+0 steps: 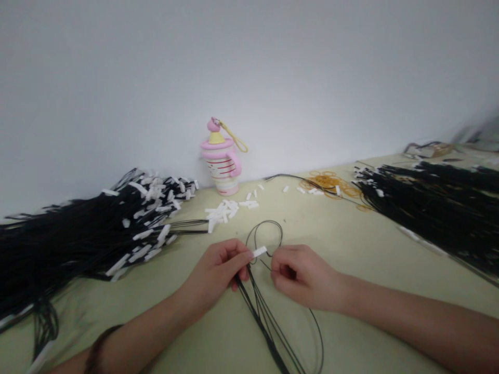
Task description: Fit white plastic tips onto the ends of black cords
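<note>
Connector point(260, 252), head view: pinched mid-table point(351, 244) by left hand point(228, 262), black wires point(259, 318) hanging below.
Thin wire point(265, 265) apparently clamped in right hand point(300, 275), fingertips together, just beside the connector; number of filled slots cannot be told, piece judged unfinished. Done, by the look of it: white-ended wires heaped in left pile point(78, 228); white ends also seen on right bundle point(429, 208). Left over, as judged: loose white pieces point(226, 210) scattered near the mug, no wires made out in most. Containers: pink-lidded mug point(224, 169) stood by the wall point(312, 78), closed, contents hidden. Yellow rubber bands point(325, 181) piled loose, uncontained.
</note>
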Demonstrator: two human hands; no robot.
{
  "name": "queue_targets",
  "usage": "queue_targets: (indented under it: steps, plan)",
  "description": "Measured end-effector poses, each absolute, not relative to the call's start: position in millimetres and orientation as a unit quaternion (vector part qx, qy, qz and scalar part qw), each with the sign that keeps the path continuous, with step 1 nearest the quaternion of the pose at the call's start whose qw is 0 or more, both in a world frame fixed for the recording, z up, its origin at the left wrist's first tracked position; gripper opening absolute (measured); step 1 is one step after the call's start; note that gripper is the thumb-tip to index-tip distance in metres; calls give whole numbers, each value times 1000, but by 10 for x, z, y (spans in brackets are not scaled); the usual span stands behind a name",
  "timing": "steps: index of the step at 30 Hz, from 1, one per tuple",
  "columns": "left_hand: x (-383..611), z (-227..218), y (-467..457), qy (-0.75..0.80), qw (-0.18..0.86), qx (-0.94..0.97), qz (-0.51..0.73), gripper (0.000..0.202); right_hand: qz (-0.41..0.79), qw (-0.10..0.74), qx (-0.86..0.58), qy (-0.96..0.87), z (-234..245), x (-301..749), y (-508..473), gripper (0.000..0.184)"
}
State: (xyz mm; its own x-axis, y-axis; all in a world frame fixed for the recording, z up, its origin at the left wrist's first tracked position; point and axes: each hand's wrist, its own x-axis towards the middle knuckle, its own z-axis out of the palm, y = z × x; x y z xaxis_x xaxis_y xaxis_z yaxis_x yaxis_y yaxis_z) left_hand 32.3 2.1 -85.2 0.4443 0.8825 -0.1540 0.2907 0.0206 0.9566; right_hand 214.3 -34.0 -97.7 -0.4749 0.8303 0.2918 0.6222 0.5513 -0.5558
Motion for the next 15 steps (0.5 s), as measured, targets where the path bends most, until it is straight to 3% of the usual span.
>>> queue_targets:
  steps: [15]
  plan:
    - [335,-852,12,454,526,678,241,22,192,279,-426,-839,-973,2144,-353,9]
